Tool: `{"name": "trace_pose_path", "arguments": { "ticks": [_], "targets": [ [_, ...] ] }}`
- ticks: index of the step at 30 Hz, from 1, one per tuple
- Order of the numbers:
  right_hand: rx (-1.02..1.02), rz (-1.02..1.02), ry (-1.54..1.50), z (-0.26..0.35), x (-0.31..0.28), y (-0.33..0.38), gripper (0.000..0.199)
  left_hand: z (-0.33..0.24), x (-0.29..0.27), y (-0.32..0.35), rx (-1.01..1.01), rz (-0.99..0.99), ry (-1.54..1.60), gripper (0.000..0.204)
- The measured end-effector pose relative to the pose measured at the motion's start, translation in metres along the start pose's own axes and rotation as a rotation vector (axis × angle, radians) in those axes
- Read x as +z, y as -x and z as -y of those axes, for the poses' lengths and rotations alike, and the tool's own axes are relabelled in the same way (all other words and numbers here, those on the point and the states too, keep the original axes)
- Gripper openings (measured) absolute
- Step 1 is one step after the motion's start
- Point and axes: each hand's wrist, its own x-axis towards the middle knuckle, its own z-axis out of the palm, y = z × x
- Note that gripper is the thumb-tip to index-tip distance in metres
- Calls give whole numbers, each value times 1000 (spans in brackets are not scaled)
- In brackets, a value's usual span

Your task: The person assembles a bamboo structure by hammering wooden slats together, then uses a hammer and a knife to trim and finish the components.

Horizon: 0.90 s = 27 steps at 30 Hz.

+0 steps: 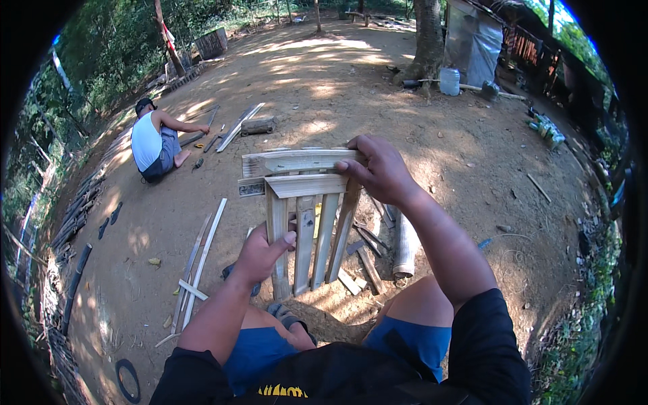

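Note:
Between my hands is a slatted bamboo frame [305, 236]. Curved crosspieces [297, 160] run along its top, and several flat upright slats hang below them. My left hand [260, 256] is closed round the leftmost slat, its thumb lying across the front. At the top right corner, my right hand [381, 169] grips the ends of the crosspieces; the thumb presses on the near side and the fingers curl over the far edge. The frame is held above the ground in front of my knees.
A thick bamboo pole [405, 250] and cut pieces [370, 270] lie beyond my right knee. Long pale strips [204, 253] lie at left. Another person [152, 142] squats at far left beside strips and tools. A tree trunk [428, 40] and water jug [449, 81] stand farther back.

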Motion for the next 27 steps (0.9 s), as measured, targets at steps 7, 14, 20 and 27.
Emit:
{"name": "trace_pose_path", "arguments": {
  "ticks": [7,14,20,27],
  "targets": [
    [-103,-350,226,38,-4,48,44,11,69,25,-27,-117,220,37],
    [-167,-409,19,96,31,91,51,-4,119,54,47,-233,-100,30],
    [-118,-315,88,94,26,106,56,22,121,67,141,-307,-353,26],
    [192,-340,-84,92,42,131,54,39,136,76,193,-376,-540,28]
  ]
}}
